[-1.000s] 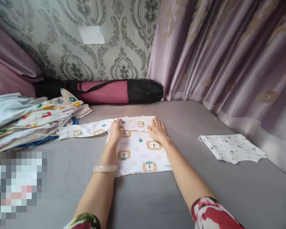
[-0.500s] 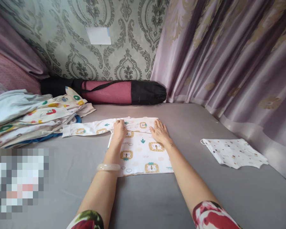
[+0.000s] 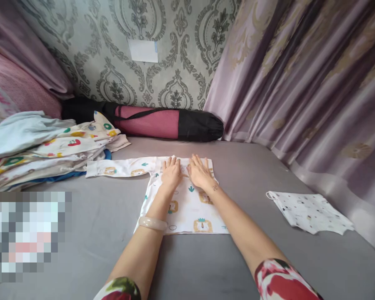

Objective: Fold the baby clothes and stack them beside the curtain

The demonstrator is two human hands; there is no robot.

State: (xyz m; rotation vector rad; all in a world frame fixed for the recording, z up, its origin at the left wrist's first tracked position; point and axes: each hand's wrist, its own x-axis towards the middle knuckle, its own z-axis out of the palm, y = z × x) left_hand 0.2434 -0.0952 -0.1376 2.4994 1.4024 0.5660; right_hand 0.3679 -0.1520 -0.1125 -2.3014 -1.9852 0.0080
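A white child's long-sleeved top [image 3: 187, 212] with a lion print lies flat on the grey sheet. Its left-hand sleeve stretches out toward the clothes pile, while the other sleeve appears folded across the upper part. My left hand [image 3: 171, 173] rests palm down on the top near its upper edge, fingers extended. Close beside it, my right hand [image 3: 201, 171] presses flat on the upper right of the cloth with its fingers spread. Both hands cover part of the folded area. A pale bangle [image 3: 152, 223] circles my left wrist.
On the left lies a heap of clothes [image 3: 50, 143]. A folded white printed garment [image 3: 311, 210] is at the right. Along the wall stretches a pink and black rolled bag [image 3: 150, 123]. Purple curtains [image 3: 268, 83] hang at the right. The lower left is pixelated.
My left hand has opened from a closed grasp and now lies flat, slightly further right on the top. My right hand has shifted a little left. The view has moved slightly.
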